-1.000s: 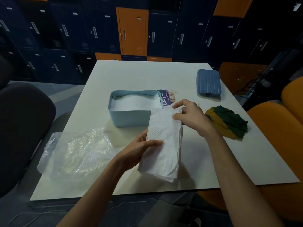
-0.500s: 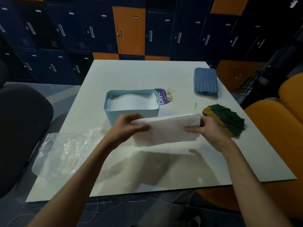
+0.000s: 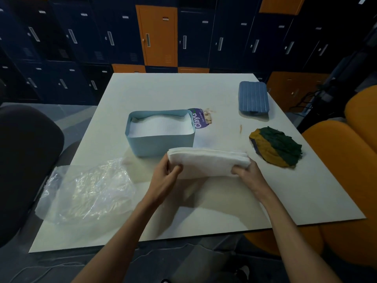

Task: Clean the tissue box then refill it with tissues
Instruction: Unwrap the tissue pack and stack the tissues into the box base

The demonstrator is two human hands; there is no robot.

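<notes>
Item 1. Stack of folded white paper tissues point(image 3: 208, 162): soft and thick, long edge running left to right, layered edges showing at its right end. I hold it in the air just in front of the box. My left hand point(image 3: 165, 177) grips the left end, thumb curled over the near face and fingers behind. My right hand point(image 3: 247, 174) grips the right end the same way.

Item 2. Pale blue rectangular tissue box point(image 3: 161, 145): lid off, upright at the middle of the white table point(image 3: 163, 88). A wad of white tissues point(image 3: 161, 125) fills it nearly to the rim, its surface slightly humped.

Item 3. Purple printed wrapper piece point(image 3: 199, 119): flat on the table, touching the box's right end.

Item 4. Blue ribbed rectangular lid point(image 3: 253, 98): far right of the table, well apart from the box.

Item 5. Crumpled green-and-yellow cloth point(image 3: 275, 147): near the right edge, just beside my right hand.

Item 6. Crinkled clear plastic bag point(image 3: 87, 188): at the near left, overhanging the table edge.
</notes>
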